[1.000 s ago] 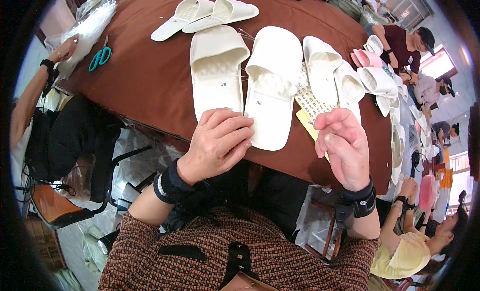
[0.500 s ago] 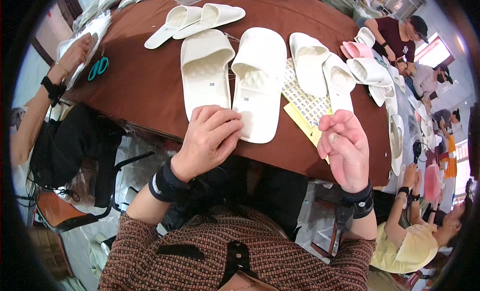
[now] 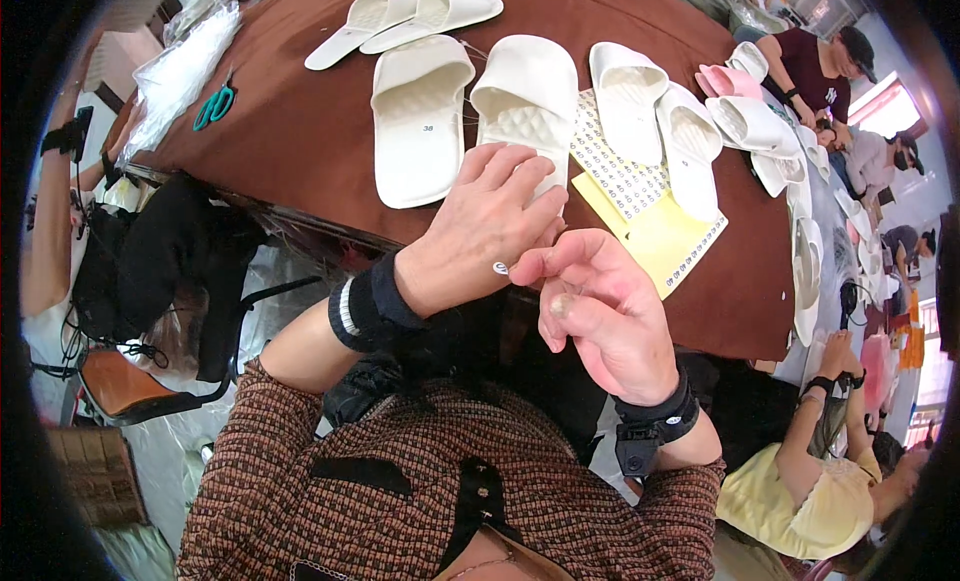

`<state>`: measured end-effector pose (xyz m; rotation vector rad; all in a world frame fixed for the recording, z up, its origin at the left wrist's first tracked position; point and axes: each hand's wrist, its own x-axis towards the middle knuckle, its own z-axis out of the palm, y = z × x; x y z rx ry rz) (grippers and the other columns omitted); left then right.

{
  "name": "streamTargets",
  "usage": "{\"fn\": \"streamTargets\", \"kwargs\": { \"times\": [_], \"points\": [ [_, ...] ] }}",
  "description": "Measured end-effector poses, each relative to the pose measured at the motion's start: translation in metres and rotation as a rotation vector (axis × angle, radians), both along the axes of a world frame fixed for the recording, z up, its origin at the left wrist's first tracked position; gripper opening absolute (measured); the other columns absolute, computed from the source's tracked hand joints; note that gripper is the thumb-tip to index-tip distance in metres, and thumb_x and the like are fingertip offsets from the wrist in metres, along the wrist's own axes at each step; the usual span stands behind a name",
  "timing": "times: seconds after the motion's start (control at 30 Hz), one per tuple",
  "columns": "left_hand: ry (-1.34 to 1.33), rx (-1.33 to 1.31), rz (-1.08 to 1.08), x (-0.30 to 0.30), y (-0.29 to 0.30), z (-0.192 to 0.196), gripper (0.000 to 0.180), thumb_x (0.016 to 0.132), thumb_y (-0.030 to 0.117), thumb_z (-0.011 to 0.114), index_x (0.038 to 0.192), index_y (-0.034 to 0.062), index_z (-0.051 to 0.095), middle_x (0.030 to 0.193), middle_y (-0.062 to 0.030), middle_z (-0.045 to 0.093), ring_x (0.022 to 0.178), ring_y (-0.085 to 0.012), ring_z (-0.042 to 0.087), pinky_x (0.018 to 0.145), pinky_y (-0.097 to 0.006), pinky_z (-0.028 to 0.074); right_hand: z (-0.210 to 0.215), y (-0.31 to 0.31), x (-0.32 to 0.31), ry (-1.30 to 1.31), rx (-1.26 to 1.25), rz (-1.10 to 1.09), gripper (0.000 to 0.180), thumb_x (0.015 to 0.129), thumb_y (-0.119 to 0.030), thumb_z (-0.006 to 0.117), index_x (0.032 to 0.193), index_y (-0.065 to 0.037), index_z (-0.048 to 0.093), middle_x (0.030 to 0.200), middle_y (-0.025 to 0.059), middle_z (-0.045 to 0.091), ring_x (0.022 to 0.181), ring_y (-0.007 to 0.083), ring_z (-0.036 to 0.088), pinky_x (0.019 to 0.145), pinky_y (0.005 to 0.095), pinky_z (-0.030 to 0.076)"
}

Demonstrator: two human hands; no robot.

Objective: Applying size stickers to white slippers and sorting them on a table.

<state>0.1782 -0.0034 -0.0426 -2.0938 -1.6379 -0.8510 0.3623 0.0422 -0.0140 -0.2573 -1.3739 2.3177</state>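
Observation:
My left hand (image 3: 490, 226) lies over the heel of a white slipper (image 3: 525, 76), its fingers stretched out and its thumb hidden. Close beside its wrist side is my right hand (image 3: 605, 311), with curled fingers. A small round white sticker (image 3: 501, 269) with a dark print shows at the right index fingertip, against the edge of my left hand. To the left of that slipper lies its white mate (image 3: 420, 131), with a dark print on the insole. A thin clear tie seems to link the two.
A yellow-backed sticker sheet (image 3: 650, 236) lies partly under another white pair (image 3: 690, 166). Further white slippers (image 3: 440, 16), teal-handled scissors (image 3: 214, 109) and clear plastic bags (image 3: 185, 76) rest on the brown cloth (image 3: 290, 131). Several co-workers sit at the right; another person's arm (image 3: 50, 221) is at the left.
My right hand has moved left, from beside the sticker sheet to my left hand. My left hand has shifted right and now covers the right slipper's heel. The sticker has come into sight.

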Motion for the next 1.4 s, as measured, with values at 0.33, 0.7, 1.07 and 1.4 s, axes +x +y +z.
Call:
{"fn": "streamTargets", "kwargs": {
  "times": [0.33,0.7,1.07,1.4],
  "points": [
    [-0.067,-0.061,-0.007,0.003,0.001,0.002,0.038,0.077,0.014,0.07,0.113,0.0074,0.061,0.116,-0.0114,0.059,0.113,-0.0308,0.054,0.096,-0.043,0.04,0.0,0.006,0.005,-0.066,-0.034,-0.054,0.031,0.089,0.001,0.056,0.12,-0.004,0.052,0.122,0.0199,0.062,0.069,0.0094,0.053,0.063,0.0239,0.047],
    [-0.254,-0.124,-0.075,0.001,-0.005,-0.002,0.041,0.075,0.007,0.071,0.115,0.0064,0.061,0.115,-0.0115,0.061,0.108,-0.0315,0.057,0.092,-0.042,0.043,-0.002,0.004,0.003,-0.058,0.16,-0.063,0.031,0.091,0.002,0.055,0.122,-0.002,0.05,0.126,0.0137,0.061,0.077,0.007,0.055,0.067,0.022,0.048],
    [-0.305,-0.09,0.102,-0.037,-0.026,0.007,0.031,0.082,0.002,0.066,0.113,0.0005,0.065,0.118,-0.0159,0.064,0.112,-0.035,0.058,0.099,-0.041,0.044,-0.003,0.034,0.045,-0.303,0.509,-0.323,0.028,0.092,0.003,0.057,0.119,-0.002,0.057,0.116,0.0048,0.065,0.081,0.0043,0.058,0.072,0.0199,0.048],
    [-0.445,0.059,0.312,-0.121,-0.036,-0.033,0.021,0.088,0.004,0.063,0.108,-0.0005,0.067,0.116,-0.0152,0.066,0.11,-0.033,0.06,0.096,-0.04,0.047,-0.018,0.063,0.1,-0.674,1.19,-0.47,0.044,0.079,-0.003,0.071,0.121,-0.004,0.059,0.123,0.0148,0.059,0.117,0.0299,0.052,0.102,0.0397,0.041]
  ]
}}
